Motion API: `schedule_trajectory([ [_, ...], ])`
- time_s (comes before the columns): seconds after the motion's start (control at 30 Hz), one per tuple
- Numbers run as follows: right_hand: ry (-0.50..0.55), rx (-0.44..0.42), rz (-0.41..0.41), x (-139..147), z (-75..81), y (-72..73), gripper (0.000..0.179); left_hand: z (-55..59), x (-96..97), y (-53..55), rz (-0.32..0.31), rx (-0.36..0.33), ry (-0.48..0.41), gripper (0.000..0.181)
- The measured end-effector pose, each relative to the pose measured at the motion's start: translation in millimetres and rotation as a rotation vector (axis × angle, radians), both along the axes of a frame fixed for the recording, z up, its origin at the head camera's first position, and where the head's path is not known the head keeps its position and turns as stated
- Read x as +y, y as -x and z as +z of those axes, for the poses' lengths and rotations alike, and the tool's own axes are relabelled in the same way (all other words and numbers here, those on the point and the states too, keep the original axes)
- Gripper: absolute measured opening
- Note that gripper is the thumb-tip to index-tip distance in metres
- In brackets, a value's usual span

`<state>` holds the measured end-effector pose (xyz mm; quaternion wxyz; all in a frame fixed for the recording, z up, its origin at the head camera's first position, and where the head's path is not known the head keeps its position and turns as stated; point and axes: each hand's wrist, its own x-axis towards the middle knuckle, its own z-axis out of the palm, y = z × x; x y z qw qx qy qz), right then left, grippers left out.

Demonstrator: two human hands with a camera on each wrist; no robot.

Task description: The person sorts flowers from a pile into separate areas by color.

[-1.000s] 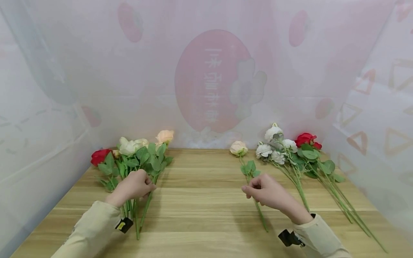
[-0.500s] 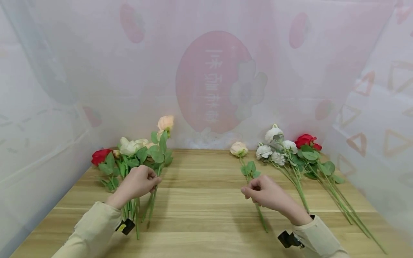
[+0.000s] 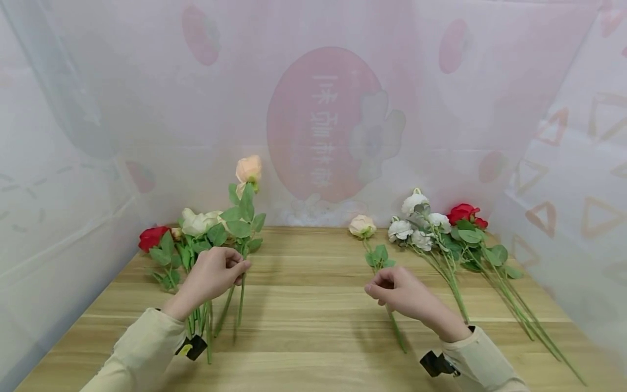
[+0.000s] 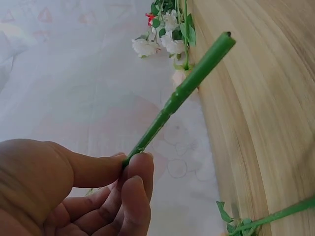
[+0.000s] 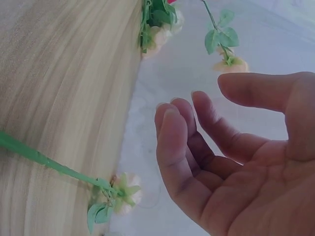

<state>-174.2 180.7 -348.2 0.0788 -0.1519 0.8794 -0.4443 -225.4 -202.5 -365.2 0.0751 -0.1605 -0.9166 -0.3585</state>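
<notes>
My left hand point(image 3: 213, 275) pinches the green stem of a peach artificial rose point(image 3: 249, 170) between thumb and fingers. The bloom points up, raised above the other flowers on the left. In the left wrist view the bare lower stem point(image 4: 182, 98) sticks out past the fingertips. My right hand point(image 3: 411, 296) hovers over a single pale pink rose point(image 3: 362, 226) lying on the table, hiding part of its stem. From the right wrist, its fingers point(image 5: 172, 137) look loosely curled, thumb apart, with nothing held.
On the left lie a red rose point(image 3: 154, 238) and cream roses point(image 3: 196, 222) with leafy stems. White flowers point(image 3: 400, 229) and red roses point(image 3: 462, 212) lie at the right, long stems toward the front. A printed curtain point(image 3: 313, 32) rises behind the wooden table point(image 3: 303, 305).
The left hand has lifted the peach rose up from the left bunch and shifted it slightly right, bringing its stem more upright. The right hand has stayed almost in place.
</notes>
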Motion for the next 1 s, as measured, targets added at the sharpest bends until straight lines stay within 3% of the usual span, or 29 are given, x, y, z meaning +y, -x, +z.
schedule_trajectory([
  [0.3,0.029,-0.001,0.016,-3.9,-4.3,0.0,0.017,-0.3,11.4,-5.0,-0.033,0.026,-0.060,0.021],
  [0.57,0.106,-0.035,0.011,-13.4,-5.8,-3.8,0.021,-2.1,30.1,-16.8,-0.090,-0.033,-0.187,0.012],
  [0.87,0.188,-0.052,0.033,-30.7,-8.8,-9.1,0.025,-6.2,55.5,-38.3,-0.227,-0.081,-0.305,0.010],
  [1.0,0.201,-0.074,0.060,-37.1,-11.7,-11.4,0.026,-13.5,72.3,-47.9,-0.279,-0.103,-0.368,0.012],
])
